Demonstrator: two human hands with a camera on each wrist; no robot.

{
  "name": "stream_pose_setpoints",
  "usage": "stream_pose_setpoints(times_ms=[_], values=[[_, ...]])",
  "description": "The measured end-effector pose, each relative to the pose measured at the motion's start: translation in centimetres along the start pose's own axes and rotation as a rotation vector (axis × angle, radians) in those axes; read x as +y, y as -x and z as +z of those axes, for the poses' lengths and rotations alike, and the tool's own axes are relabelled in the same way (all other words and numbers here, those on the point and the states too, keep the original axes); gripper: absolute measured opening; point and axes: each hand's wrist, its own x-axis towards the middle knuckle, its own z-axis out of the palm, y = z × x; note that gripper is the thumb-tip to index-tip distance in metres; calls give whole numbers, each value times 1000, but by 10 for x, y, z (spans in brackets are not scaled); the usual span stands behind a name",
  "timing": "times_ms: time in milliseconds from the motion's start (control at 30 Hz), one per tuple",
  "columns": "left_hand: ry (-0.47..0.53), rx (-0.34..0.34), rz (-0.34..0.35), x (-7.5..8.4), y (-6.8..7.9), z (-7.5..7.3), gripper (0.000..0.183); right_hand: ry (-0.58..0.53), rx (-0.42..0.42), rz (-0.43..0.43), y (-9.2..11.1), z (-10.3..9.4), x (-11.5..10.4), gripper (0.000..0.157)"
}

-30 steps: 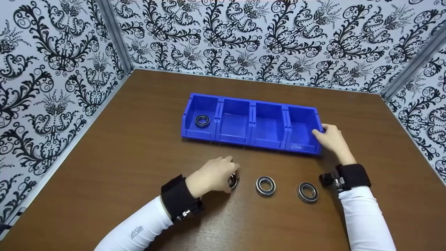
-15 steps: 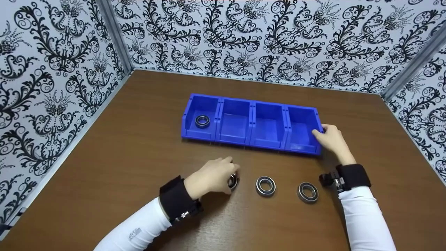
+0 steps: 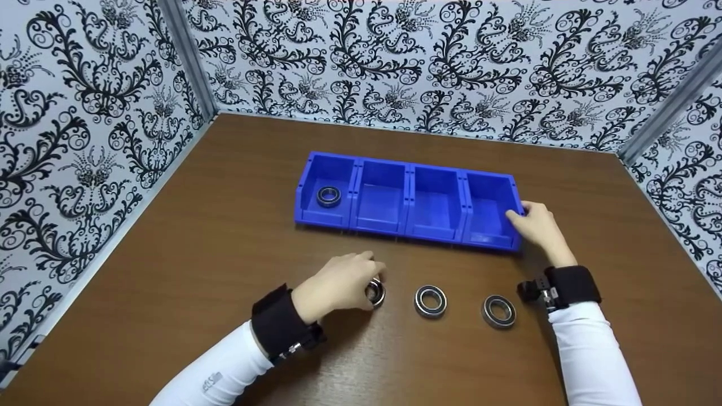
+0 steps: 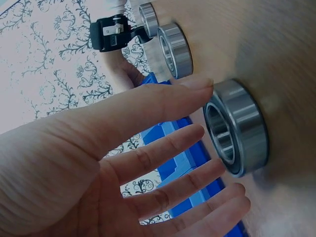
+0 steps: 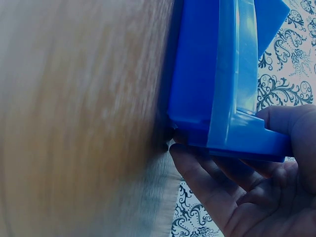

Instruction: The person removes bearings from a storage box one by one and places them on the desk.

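Note:
My left hand (image 3: pixel 338 283) is around a ball bearing (image 3: pixel 381 295) standing on the table. In the left wrist view its fingers are spread and nearly straight, the thumb tip at the rim of that same metal bearing (image 4: pixel 251 126) and the fingertips beside its face. My right hand (image 3: pixel 537 228) grips the right end wall of a blue row of bins (image 3: pixel 434 231). From the right wrist view, the thumb lies over the wall of the blue bin (image 5: pixel 224 118) and the fingers are outside it. Another bearing (image 3: pixel 328 204) lies in the leftmost compartment.
Two more bearings lie on the table to the right of my left hand: a nearer one (image 3: pixel 430 313) and one farther right (image 3: pixel 498 323). Patterned panels (image 3: pixel 366 62) enclose the brown table (image 3: pixel 254 169) at the back and sides.
The left hand has drawn slightly left, and more of the bearing shows beside its fingers. The right hand, the bins and the other bearings stay in place.

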Motion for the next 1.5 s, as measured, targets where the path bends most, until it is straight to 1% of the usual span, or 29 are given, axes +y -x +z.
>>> stream_pose_setpoints(times_ms=[200, 500, 633, 800, 1000, 1233, 1333, 1500], values=[[14, 27, -6, -2, 3, -5, 30, -2, -2, 6, -1, 0, 2, 51], [31, 21, -70, -6, 6, -17, 42, 7, 20, -16, 0, 1, 1, 45], [42, 24, -99, -9, 8, -24, 43, 3, 23, -16, 0, 0, 1, 46], [65, 40, -118, -13, 10, -31, 41, 5, 26, -15, 1, 0, 1, 45], [69, 65, -128, -19, 10, -37, 41, 3, 17, -8, 1, 0, 0, 45], [64, 111, -122, -26, 10, -43, 39, 6, 18, -10, -1, 0, 1, 46], [65, 138, -110, -30, 9, -45, 37, 2, 10, -9, -1, 0, 1, 47], [72, 162, -121, -38, 8, -46, 36, -4, 5, -7, -1, 0, 2, 48]])
